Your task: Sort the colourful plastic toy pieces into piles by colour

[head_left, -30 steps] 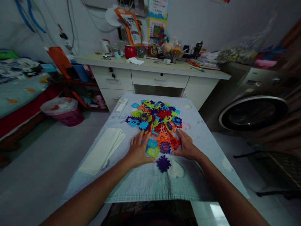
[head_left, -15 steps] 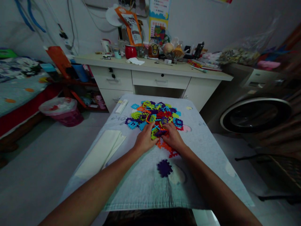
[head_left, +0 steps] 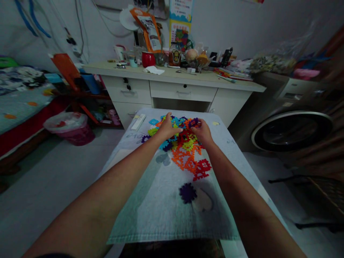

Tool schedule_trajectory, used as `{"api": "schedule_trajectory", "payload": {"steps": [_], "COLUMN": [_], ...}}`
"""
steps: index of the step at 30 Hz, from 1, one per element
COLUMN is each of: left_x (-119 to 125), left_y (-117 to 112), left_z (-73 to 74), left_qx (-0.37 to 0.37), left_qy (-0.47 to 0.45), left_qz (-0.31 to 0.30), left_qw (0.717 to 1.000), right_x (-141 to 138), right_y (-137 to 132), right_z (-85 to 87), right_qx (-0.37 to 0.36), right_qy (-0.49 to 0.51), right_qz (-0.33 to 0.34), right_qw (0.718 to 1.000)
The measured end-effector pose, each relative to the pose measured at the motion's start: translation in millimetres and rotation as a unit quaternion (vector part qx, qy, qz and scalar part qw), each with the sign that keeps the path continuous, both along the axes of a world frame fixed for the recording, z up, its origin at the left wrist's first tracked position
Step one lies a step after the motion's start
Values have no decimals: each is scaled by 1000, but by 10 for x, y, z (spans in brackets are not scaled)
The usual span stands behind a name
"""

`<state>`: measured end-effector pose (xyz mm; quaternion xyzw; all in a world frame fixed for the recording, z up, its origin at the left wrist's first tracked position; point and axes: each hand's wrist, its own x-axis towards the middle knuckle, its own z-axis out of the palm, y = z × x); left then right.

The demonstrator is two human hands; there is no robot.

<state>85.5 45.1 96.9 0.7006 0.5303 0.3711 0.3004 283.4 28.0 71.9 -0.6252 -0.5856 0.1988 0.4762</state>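
Observation:
A pile of colourful notched plastic building pieces (head_left: pixel 185 138) lies on the cloth-covered table. My left hand (head_left: pixel 167 128) reaches over the pile's left side, with thumb and fingers apart and nothing visible between them. At the far right of the pile, my right hand (head_left: pixel 202 132) has its fingers closed around a purple building piece (head_left: pixel 193 123). Orange pieces (head_left: pixel 185 161) and red pieces (head_left: pixel 202 168) spread from the pile's near side. Nearer to me, a single purple notched piece (head_left: pixel 187 193) lies apart on the cloth.
A white narrow box (head_left: pixel 138 122) sits at the table's far left. Behind stands a white desk (head_left: pixel 185 80) bearing a red mug (head_left: pixel 148 59), a jar (head_left: pixel 175 54) and other items. A washing machine (head_left: pixel 290 118) is at right, a pink bin (head_left: pixel 72 130) at left.
Both hands have moved from the pile's near middle to its far side and spread apart. The near pieces are now more spread out, showing more orange and red.

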Motion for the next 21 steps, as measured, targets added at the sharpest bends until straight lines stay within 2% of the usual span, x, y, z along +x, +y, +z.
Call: {"api": "schedule_trajectory", "payload": {"steps": [2,4,7,8,10,12,14,15,17,21], "left_x": [-43,-94,-161,-177,-196,-200,-191,-182,-156,-100], "left_y": [18,-75,-439,-609,-979,-1331,-1595,-1680,-1754,-1640], "left_z": [-81,-158,-247,-275,-343,-435,-536,-581,-646,-692], "left_qx": [26,51,91,121,161,139,97,76,55,73], "left_qy": [15,53,150,174,209,243,271,285,298,295], "left_qz": [-19,-25,30,19,-63,-183,-246,-261,-252,-190], "left_qw": [999,997,984,977,963,942,925,919,919,934], "right_x": [138,297,531,596,687,716,686,654,574,441], "right_y": [-67,-232,-624,-775,-1074,-1321,-1476,-1512,-1508,-1311], "right_z": [-77,-157,-257,-285,-345,-417,-497,-535,-593,-589], "right_qx": [-9,-19,-34,-43,-78,-123,-154,-160,-154,-111], "right_qy": [-2,-30,-122,-165,-236,-285,-316,-324,-329,-299], "right_qz": [-9,2,55,82,135,173,192,199,209,201], "right_qw": [1000,999,990,982,959,935,916,911,908,926]}}
